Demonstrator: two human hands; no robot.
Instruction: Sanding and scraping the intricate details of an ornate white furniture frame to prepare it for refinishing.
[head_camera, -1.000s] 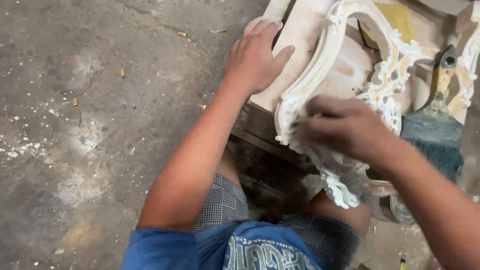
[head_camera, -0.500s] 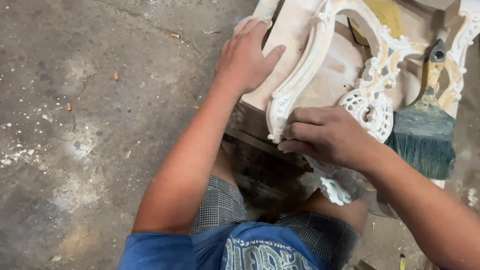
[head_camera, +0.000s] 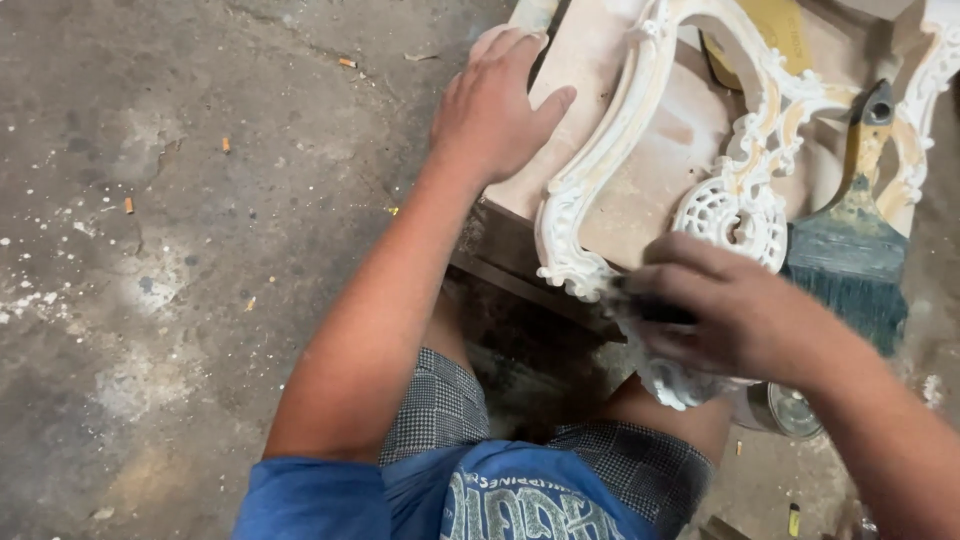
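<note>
Sanding step, I judged: left hand (head_camera: 497, 105) spread flat on worktop (head_camera: 600, 75) near left edge; right hand (head_camera: 715, 315) curled, blurred, pressed on white carved frame (head_camera: 590, 170) overhanging near edge. Next: steady strokes.

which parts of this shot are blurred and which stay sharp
Head view: the right hand is smeared by motion blur over the white carved frame; the left hand, paintbrush and concrete floor are sharp; lighting is soft, without glare.
</note>
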